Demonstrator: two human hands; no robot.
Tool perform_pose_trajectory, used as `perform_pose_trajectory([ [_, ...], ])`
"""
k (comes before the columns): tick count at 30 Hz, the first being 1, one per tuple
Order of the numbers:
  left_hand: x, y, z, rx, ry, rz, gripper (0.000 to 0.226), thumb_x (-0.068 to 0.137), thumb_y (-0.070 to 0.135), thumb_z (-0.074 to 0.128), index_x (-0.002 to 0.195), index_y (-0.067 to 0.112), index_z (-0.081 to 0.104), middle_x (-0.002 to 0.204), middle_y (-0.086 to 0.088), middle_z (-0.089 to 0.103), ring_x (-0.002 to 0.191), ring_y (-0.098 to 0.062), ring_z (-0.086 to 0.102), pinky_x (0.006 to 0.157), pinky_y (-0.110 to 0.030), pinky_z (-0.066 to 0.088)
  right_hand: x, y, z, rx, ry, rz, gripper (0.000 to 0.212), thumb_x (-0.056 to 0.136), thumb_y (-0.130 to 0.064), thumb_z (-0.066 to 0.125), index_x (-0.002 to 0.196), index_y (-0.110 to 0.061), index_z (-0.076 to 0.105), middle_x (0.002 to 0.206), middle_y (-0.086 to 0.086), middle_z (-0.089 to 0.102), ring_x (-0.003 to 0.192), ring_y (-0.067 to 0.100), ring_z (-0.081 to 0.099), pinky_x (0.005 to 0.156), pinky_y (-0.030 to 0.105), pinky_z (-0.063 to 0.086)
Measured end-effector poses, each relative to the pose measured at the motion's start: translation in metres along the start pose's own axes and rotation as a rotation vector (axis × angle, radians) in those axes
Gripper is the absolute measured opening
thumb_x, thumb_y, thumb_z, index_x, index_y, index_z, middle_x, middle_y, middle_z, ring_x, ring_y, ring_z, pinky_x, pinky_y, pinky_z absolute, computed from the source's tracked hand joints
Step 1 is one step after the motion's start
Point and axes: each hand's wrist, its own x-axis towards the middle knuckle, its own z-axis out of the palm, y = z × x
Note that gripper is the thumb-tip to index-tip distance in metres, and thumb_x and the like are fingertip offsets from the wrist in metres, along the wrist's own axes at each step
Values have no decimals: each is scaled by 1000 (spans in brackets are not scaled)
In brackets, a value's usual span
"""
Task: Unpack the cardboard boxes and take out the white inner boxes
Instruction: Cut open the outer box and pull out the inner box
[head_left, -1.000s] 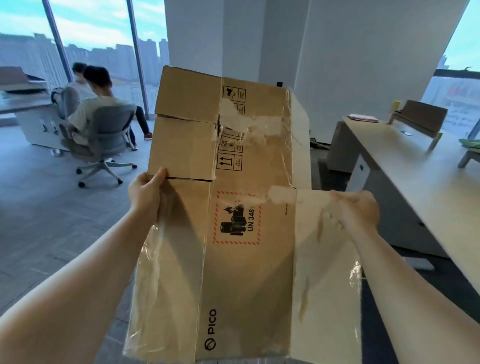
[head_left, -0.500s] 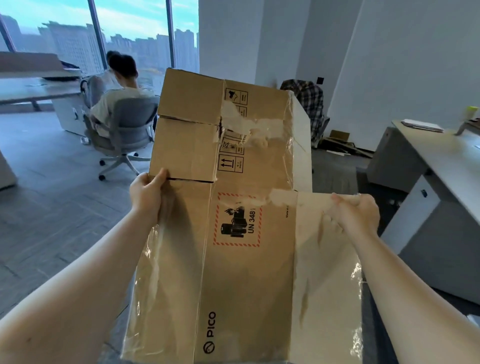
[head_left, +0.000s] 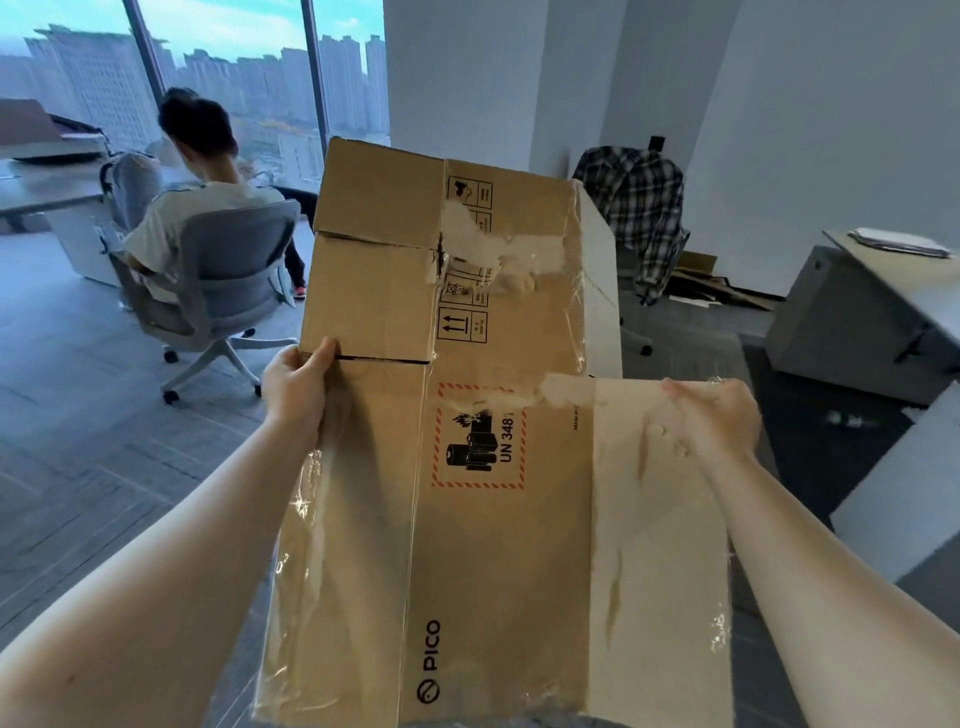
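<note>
- Head view: the cardboard box, flattened and opened out, is held up in mid-air in front of you; torn tape and loose clear film hang off its edges.
- Your left hand pinches the left edge at a flap slit; your right hand grips the upper right panel edge. Both are closed on the cardboard.
- No white inner box is clearly visible; a pale panel behind the right side could be one, cannot tell.
- Risk: the slit by your left thumb looks torn; it may rip further, so the sheet sags.
- Risk: slick film under your right palm could slide.
- Risk: the sheet blocks your view ahead; a seated person, an office chair and a desk are nearby.
</note>
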Motion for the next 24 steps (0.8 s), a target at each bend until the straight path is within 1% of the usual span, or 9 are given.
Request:
perform_pose_trajectory([
  [2,39,-6,7,24,10,1,27,90,30,59,69,17,49,70,0,50,65,-15,47,63,-29,42,24,-9,35,3,-8,1,50,77,-42,67,112,-6,60,111,12,63,102,30,59,78,33,45],
  [5,100,-18,22,46,26,-15,26,89,32,61,70,17,51,71,0,52,74,-21,49,74,-36,44,65,-21,87,16,-10,-6,49,79,-38,67,114,-4,58,115,14,61,106,32,56,82,35,44],
  [8,160,-25,48,62,31,-10,25,89,32,60,70,19,51,71,1,52,73,-18,49,78,-37,44,113,-35,138,50,-19,-8,51,80,-34,68,117,-2,54,117,14,59,110,33,54,84,35,43],
  [9,182,-26,58,63,37,-5,25,89,32,60,70,19,51,72,1,52,73,-19,50,80,-38,44,132,-41,156,52,-27,-16,50,80,-35,68,115,-2,56,116,14,60,108,33,56,83,35,43],
  [12,243,-27,86,58,57,-2,24,89,32,60,70,19,52,72,0,54,78,-21,51,82,-39,46,184,-59,206,30,-59,-46,37,80,-33,67,104,-5,67,104,17,67,99,34,60,76,33,44],
  [16,319,-31,119,62,62,3,26,90,29,60,67,18,51,70,0,52,66,-15,48,70,-32,44,245,-81,264,1,-62,-5,39,79,-34,67,99,-2,65,93,15,63,96,33,60,69,28,35],
  [19,371,-45,140,54,66,4,26,91,26,58,68,17,49,69,1,50,62,-11,46,63,-25,42,281,-88,305,-10,-80,32,37,78,-34,67,97,-3,65,85,12,59,84,25,56,67,27,33],
  [22,423,-67,160,79,50,-6,28,91,24,57,66,16,48,66,2,47,58,-9,43,52,-15,39,310,-87,347,-34,-82,49,31,78,-32,67,87,-3,65,78,9,54,78,23,51,66,28,32],
  [24,464,-84,171,102,33,-27,31,91,25,59,64,16,46,64,1,47,57,-9,42,53,-18,38,326,-87,380,-45,-74,63,26,78,-33,66,79,-7,61,74,8,51,76,24,49,66,29,33],
])
